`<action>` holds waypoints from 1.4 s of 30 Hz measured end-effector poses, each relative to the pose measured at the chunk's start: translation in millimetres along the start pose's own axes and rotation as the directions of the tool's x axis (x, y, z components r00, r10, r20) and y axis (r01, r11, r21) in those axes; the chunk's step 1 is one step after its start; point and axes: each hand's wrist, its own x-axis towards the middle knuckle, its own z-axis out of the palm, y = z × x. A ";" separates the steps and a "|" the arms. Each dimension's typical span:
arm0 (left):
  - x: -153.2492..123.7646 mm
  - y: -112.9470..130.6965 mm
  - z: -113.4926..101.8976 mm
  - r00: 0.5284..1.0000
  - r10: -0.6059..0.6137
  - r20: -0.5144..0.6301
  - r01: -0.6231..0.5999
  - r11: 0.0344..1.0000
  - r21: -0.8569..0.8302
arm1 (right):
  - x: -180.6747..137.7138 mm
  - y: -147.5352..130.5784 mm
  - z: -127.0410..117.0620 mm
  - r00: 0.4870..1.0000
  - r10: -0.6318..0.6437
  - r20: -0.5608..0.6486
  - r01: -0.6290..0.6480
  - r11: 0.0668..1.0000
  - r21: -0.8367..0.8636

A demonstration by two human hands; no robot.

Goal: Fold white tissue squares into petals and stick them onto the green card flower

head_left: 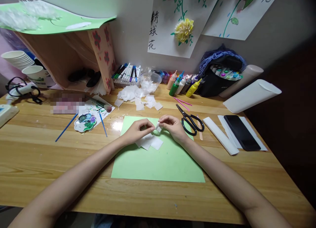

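Note:
Over a light green paper sheet [158, 165], my two hands meet at a small folded piece of white paper [158, 126]. The thumb and fingers of my right hand [174, 127] pinch it from the right. My left hand [138, 131] is closed in a pinch at its left edge; its fingertips partly hide the contact. Several white paper squares [149, 141] lie overlapping on the green sheet beneath my left hand. Black-handled scissors [189, 121] rest at the sheet's upper right corner, just beyond my right hand.
Behind lie a pile of white paper squares [129, 93], a clear bowl [151, 79], markers [127, 73] and paint bottles [181, 84]. A palette [85, 123] and brushes [66, 128] lie left. A white paper roll [221, 135], phone [242, 132] and white bottle [251, 96] are right.

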 end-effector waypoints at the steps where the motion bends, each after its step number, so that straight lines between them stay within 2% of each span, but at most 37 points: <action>1: -0.1 -0.3 0.0 1.000 -0.001 0.002 0.001 1.000 -0.001 | -0.2 0.0 0.1 1.000 0.000 0.000 0.000 1.000 -0.001; 10: 0.5 -2.8 2.4 1.000 0.023 -0.009 -0.022 0.998 0.057 | -1.9 -4.1 3.0 0.997 -0.049 0.058 0.052 0.997 -0.051; 12: 0.3 -1.6 1.8 0.998 0.047 -0.040 -0.044 0.997 0.071 | -4.3 -6.9 5.3 0.995 -0.095 0.039 0.100 0.986 -0.133; 14: -0.1 0.1 1.0 0.993 0.079 -0.091 -0.072 0.994 0.077 | -8.1 -10.1 8.4 0.986 -0.162 0.021 0.162 0.945 -0.284; 16: -0.4 1.5 0.5 0.984 0.117 -0.137 -0.108 0.992 0.072 | -12.7 -13.1 12.3 0.977 -0.211 0.042 0.208 0.879 -0.428; 18: -0.4 2.5 0.5 0.976 0.150 -0.157 -0.141 0.988 0.070 | -16.7 -15.1 16.3 0.976 -0.206 0.074 0.215 0.844 -0.492; 24: -0.2 2.5 1.2 0.969 0.193 -0.154 -0.183 0.980 0.078 | -18.2 -14.3 20.9 0.988 -0.138 0.075 0.157 0.864 -0.479; 30: -1.3 2.0 1.7 0.968 0.207 -0.144 -0.195 0.976 0.096 | -16.3 -10.4 18.3 0.994 -0.083 0.070 0.104 0.919 -0.381; 35: -1.7 1.6 3.1 0.963 0.249 -0.104 -0.236 0.964 0.125 | -17.3 -11.6 19.8 0.996 -0.055 0.073 0.080 0.911 -0.406; 42: -1.0 1.3 2.5 0.954 0.269 -0.136 -0.252 0.960 0.125 | -16.3 -12.3 18.0 0.994 -0.041 0.105 0.080 0.913 -0.400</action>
